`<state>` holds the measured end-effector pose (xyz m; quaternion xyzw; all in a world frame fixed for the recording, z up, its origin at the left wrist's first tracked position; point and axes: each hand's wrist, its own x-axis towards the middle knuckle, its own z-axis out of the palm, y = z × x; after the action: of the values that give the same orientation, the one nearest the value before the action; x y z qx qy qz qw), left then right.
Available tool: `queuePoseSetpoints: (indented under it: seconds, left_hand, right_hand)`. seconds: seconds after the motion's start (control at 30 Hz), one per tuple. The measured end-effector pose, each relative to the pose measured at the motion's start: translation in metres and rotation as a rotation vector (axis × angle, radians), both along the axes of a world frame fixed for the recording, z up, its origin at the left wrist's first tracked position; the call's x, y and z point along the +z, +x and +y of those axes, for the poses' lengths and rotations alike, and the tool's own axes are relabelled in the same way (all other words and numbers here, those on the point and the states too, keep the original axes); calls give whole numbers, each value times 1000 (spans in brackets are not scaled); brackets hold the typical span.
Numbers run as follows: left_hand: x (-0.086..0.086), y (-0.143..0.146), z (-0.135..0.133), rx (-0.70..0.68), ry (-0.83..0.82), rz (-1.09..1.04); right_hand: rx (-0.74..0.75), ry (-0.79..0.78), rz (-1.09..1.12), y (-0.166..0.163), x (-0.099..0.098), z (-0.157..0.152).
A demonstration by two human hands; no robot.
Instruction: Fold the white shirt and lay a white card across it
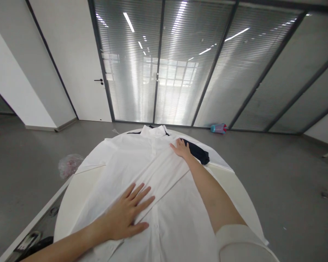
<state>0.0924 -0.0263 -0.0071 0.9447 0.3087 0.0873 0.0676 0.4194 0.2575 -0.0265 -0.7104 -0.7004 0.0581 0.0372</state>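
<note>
A white button-up shirt [142,171] lies spread face up over a round white table [242,198], collar at the far side. My left hand [127,214] rests flat on the shirt's lower front, fingers spread, pressing the cloth. My right hand [181,148] is stretched far out and lies flat on the shirt near its right shoulder, just below the collar. A dark navy garment [199,153] lies bunched on the table right beside my right hand.
A clear plastic bag [69,164] lies on the grey floor left of the table. A blue and pink bottle [218,128] lies by the glass wall behind. A white door [79,65] stands at the back left.
</note>
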Motion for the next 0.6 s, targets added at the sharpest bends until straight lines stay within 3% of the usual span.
queuePoseSetpoints:
  seconds: [0.13,0.23,0.43,0.6]
  left_hand:
    - [2,-1,1,9,0,-7]
    - [2,0,2,17,-17,13]
    - [-5,-1,1,15,8,-24]
    - [-3,-3,5,16,0,-55]
  right_hand:
    - [-75,25,12,1,3,6]
    - [-43,67,-35,1,3,-8]
    - [-44,-18,-115,45,2,-67]
    - [-95,124,-164,88,-2,-119]
